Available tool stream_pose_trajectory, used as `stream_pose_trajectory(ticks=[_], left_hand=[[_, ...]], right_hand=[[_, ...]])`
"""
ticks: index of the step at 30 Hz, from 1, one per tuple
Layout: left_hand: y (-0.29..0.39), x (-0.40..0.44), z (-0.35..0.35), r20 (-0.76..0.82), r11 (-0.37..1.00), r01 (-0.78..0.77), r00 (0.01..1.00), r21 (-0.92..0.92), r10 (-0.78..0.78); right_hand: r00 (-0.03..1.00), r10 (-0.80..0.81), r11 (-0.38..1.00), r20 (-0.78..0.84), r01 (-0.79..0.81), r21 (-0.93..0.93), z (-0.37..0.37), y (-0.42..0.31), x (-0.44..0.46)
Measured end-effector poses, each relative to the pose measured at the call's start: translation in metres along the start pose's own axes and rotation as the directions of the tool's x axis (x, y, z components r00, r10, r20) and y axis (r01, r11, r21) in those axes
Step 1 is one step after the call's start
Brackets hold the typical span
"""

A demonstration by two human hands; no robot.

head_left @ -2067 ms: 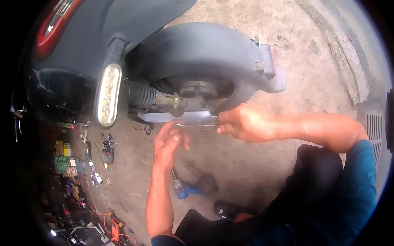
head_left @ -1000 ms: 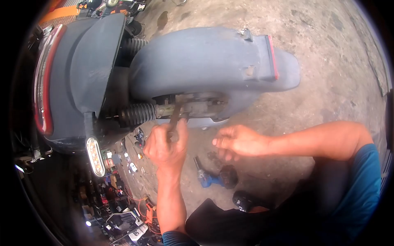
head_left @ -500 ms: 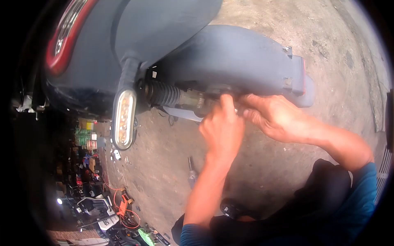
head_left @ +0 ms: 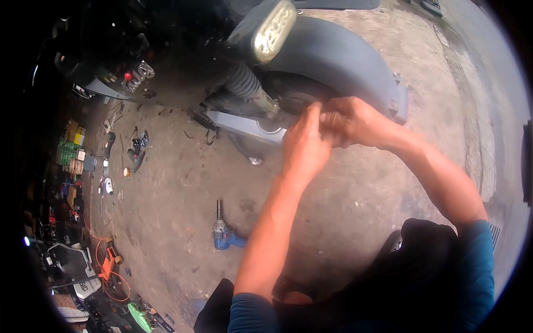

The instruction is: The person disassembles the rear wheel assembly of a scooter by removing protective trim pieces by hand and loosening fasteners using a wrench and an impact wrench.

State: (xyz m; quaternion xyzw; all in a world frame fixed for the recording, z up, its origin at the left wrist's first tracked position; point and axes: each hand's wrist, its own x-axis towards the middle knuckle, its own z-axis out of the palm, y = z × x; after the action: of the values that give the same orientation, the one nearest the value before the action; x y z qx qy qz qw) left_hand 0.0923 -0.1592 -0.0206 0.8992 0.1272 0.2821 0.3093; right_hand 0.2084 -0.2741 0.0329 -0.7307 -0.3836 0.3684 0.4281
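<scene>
My left hand (head_left: 305, 143) and my right hand (head_left: 355, 123) meet beside the rear wheel of a motorbike. Both have their fingers curled in, thumbs close together. Whatever lies between the fingers is hidden. Just past them is the dark wheel (head_left: 294, 89), partly covered by a grey rear fender (head_left: 347, 61). A silver swingarm (head_left: 241, 126) runs leftward from my left hand. Above it, a shock absorber (head_left: 244, 83) with a ribbed rubber boot slants down toward the hands. An oval turn signal (head_left: 275, 30) hangs over the fender.
On the concrete floor (head_left: 183, 172) lies a blue impact wrench (head_left: 222, 236) with a long socket, left of my left forearm. Several scattered tools (head_left: 136, 150) lie farther left. An orange tool (head_left: 109, 261) with a looped cord is at lower left.
My view has shifted, so the motorbike sits higher in the picture and the impact wrench shows more fully. My hands stay together at the wheel, now with fingers closer together.
</scene>
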Motion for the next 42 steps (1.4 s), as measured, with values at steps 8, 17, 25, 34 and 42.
stream_pose_trajectory(ticks=[8,17,25,34,42], left_hand=[[-0.032,-0.054,-0.035,-0.191,0.822,0.285,0.887,-0.493,-0.421],[-0.057,-0.051,-0.050,-0.285,0.853,0.342,0.837,-0.394,-0.467],[-0.066,-0.044,-0.047,-0.306,0.842,0.341,0.819,-0.418,-0.484],[-0.073,-0.015,-0.054,-0.275,0.897,0.263,0.888,-0.356,-0.370],[-0.083,0.027,-0.073,0.108,0.844,0.377,0.925,-0.382,-0.364]], right_hand=[[0.929,-0.290,0.819,-0.229,0.117,-0.562,0.012,0.011,-0.016],[0.844,-0.522,0.610,-0.123,0.269,-0.745,0.014,0.030,-0.012],[0.858,-0.514,0.520,-0.022,0.290,-0.803,0.006,0.003,-0.004],[0.896,-0.407,0.443,0.178,0.364,-0.819,-0.010,-0.058,0.009],[0.880,-0.469,0.593,-0.078,0.248,-0.766,0.005,-0.011,0.004]])
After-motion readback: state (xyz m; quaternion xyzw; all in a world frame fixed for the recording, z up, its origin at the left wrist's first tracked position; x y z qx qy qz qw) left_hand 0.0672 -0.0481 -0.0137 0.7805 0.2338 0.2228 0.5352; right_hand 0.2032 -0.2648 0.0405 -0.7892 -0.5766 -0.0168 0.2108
